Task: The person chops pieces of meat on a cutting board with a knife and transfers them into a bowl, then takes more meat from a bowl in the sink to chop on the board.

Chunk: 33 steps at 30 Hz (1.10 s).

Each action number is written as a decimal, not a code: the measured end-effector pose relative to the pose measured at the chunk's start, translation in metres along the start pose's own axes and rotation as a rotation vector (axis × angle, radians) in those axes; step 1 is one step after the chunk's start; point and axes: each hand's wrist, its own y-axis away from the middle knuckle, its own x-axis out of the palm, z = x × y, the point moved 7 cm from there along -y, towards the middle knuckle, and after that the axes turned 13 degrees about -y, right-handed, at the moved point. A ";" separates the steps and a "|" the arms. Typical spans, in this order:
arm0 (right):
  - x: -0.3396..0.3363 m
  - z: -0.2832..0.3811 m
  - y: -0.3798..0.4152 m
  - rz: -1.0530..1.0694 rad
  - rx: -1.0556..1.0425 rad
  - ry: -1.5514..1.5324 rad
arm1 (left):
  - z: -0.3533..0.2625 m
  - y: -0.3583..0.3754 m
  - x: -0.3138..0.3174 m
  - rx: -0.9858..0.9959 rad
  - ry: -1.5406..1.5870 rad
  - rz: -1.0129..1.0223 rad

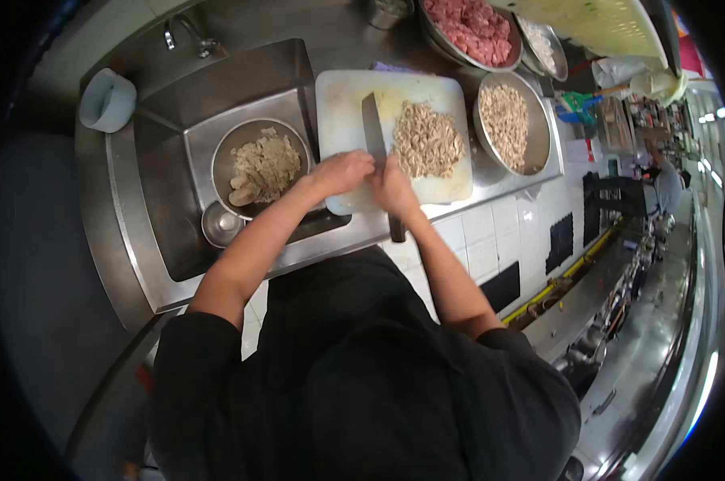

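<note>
A large knife (pixel 373 128) stretches across the white cutting board (pixel 342 96), its blade pointing away from me and its dark handle coming past the near edge. My right hand (pixel 393 186) is closed on it where blade and handle meet. Close to the blade's left side is my left hand (pixel 345 172), fingers curled together; whether they hold anything is hidden. Chopped pale-brown pieces (pixel 428 140) lie in a pile on the board, right of the blade. A metal bowl (pixel 216 164) of larger pale-brown chunks (pixel 266 164) sits in the sink, left of my left hand.
Right of the board stands a bowl (pixel 541 132) of similar cut pieces. Behind are a bowl of raw pink meat (pixel 478 32) and one with white contents (pixel 541 44). A small metal bowl (pixel 221 224) is in the sink (pixel 162 168). Far right, a person (pixel 668 186) is visible.
</note>
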 end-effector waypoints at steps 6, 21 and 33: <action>0.016 0.000 0.024 -0.162 0.002 0.036 | 0.009 0.006 0.006 0.074 0.033 -0.095; -0.027 -0.011 0.064 0.142 0.104 -0.064 | 0.138 0.127 0.007 -0.929 0.489 -0.534; -0.071 0.024 -0.011 -0.512 -0.336 0.013 | 0.299 0.251 0.158 -1.326 0.186 0.011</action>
